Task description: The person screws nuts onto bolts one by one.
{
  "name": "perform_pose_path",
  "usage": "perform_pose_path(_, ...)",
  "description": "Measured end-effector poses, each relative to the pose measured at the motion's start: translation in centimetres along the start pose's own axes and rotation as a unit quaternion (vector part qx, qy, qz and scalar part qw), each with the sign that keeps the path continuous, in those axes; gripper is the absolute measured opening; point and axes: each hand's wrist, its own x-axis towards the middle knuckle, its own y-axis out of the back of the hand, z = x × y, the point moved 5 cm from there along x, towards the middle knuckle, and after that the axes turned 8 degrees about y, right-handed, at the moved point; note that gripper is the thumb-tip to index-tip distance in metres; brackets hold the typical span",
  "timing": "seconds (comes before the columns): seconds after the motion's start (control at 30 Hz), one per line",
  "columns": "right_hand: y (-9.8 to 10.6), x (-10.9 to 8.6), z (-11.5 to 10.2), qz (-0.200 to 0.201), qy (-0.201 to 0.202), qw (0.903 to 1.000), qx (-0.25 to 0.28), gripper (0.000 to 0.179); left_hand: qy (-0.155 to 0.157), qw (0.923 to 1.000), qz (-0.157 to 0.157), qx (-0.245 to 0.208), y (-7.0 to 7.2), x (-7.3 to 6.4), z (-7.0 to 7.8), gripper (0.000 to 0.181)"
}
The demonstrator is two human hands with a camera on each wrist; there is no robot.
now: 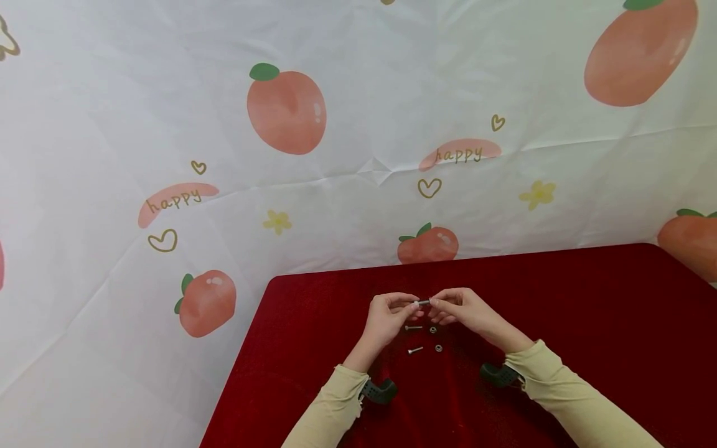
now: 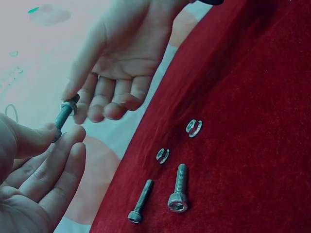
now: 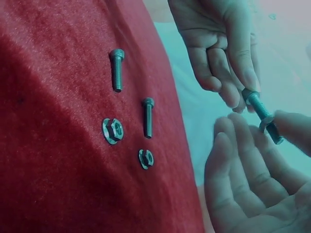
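The left hand (image 1: 386, 320) pinched a bolt (image 1: 424, 302) at its head between thumb and fingers, while the right hand (image 1: 473, 314) had its thumb and forefinger closed at a nut (image 3: 266, 124) round the threaded end; the other fingers of both were loosely bent. The bolt was raised above the far part of the bench (image 1: 313, 361), pointing from left to right, probably so that one hand could steady the head and leave the thread to the other.

Below lay a smaller far bolt (image 1: 414, 327) and a larger near bolt (image 1: 415, 350), heads to the left, with a far nut (image 1: 433, 330) and a near nut (image 1: 439, 348) to their right, seemingly paired by size for easy picking.

The head view showed the whole layout and the printed cloth (image 1: 347, 199) behind, but the held nut was lost in it. The right wrist view showed the bolt's tip beyond that nut; the left wrist view showed the hex socket in the near bolt.
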Motion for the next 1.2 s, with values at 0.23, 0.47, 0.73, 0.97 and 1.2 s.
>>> perform_pose_path(0.23,0.02,0.02,-0.12,0.004,0.022,0.9995,0.024,0.037,0.002,1.0000,0.005,-0.005,0.00,0.05,-0.07,0.018)
perform_pose_path(0.47,-0.07,0.03,0.14,0.008,-0.003,0.9999,0.011,0.036,-0.003,1.0000,0.005,0.003,-0.08,-0.08,-0.03,0.020)
perform_pose_path(0.73,0.08,-0.09,-0.14,0.000,0.029,0.9992,0.027,0.034,0.005,0.9999,0.010,-0.002,-0.07,-0.13,-0.09,0.020)
perform_pose_path(0.97,0.11,-0.09,0.27,0.015,-0.007,0.9998,0.008,0.034,0.005,0.9999,0.009,0.004,-0.01,-0.22,-0.20,0.020)
perform_pose_path(1.2,0.11,-0.07,0.13,0.011,0.003,0.9998,0.017,0.039,0.004,1.0000,0.004,0.005,-0.05,-0.15,-0.02,0.021)
